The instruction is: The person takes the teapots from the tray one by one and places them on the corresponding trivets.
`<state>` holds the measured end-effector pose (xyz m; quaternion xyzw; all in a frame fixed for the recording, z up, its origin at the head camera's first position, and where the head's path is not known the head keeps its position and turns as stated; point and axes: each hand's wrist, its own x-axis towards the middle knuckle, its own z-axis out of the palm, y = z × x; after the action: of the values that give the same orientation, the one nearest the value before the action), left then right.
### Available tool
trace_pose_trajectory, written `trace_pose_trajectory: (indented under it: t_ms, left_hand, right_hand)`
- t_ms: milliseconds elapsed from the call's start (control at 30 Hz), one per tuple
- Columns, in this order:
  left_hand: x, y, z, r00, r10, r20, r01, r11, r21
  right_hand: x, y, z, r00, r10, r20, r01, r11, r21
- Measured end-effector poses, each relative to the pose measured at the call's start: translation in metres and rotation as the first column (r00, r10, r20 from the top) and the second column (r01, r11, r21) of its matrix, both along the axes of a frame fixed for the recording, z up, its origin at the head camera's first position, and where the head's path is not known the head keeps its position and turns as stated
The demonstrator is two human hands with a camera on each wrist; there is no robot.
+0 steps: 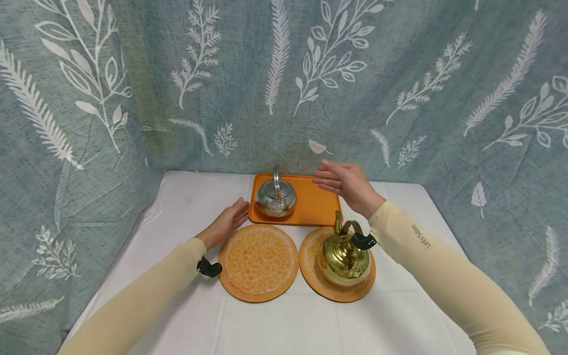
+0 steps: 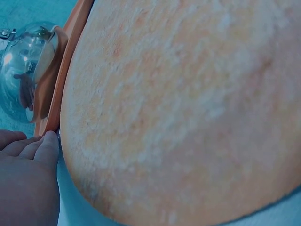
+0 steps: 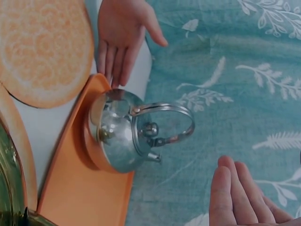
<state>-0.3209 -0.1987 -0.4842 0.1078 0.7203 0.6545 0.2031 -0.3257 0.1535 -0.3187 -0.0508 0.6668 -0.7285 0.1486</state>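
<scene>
At the tray's left edge rests my left hand (image 1: 225,223), fingers straight and the tips right at the rim of the orange tray (image 1: 317,202). A round silver teapot (image 1: 275,199) with an upright handle sits on the left half of that tray. My right hand (image 1: 349,186) is held up over the tray's right end, its fingers straight and together, with nothing in it. Below my right wrist, a shiny brass kettle (image 1: 342,264) stands on the right round mat (image 1: 309,256). In the right wrist view the silver teapot (image 3: 120,132) lies between both hands.
A second round mat (image 1: 259,264), orange-patterned, lies in front of the tray, beside my left wrist. White cloth (image 1: 262,325) covers the table. Blue-green curtains (image 1: 239,88) with white leaf prints hang behind and at both sides.
</scene>
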Motion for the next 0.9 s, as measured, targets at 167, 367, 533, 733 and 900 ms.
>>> trace_pose_trajectory:
  t_ms: [167, 367, 533, 733, 900]
  left_hand:
    - [0.001, -0.002, -0.001, 1.0, 0.003, 0.002, -0.003, 1.0, 0.008]
    - [0.001, -0.001, -0.001, 1.0, 0.012, 0.009, -0.012, 1.0, 0.016]
    - [0.001, 0.0, -0.003, 1.0, 0.015, 0.003, -0.015, 1.0, 0.017]
    - [0.001, -0.001, -0.005, 1.0, 0.003, -0.01, -0.002, 1.0, 0.014]
    - [0.001, 0.0, -0.003, 1.0, 0.011, 0.002, -0.011, 1.0, 0.017]
  right_hand:
    - [-0.001, -0.004, -0.001, 1.0, 0.01, 0.0, -0.01, 1.0, 0.006]
    - [-0.001, -0.008, 0.0, 1.0, 0.018, 0.003, -0.018, 1.0, 0.025]
    - [-0.001, -0.012, -0.003, 1.0, 0.017, 0.01, -0.017, 1.0, 0.021]
    - [-0.003, -0.017, -0.004, 1.0, 0.016, 0.018, -0.017, 0.999, 0.032]
    - [-0.005, -0.019, -0.003, 1.0, 0.022, 0.017, -0.023, 0.999, 0.045]
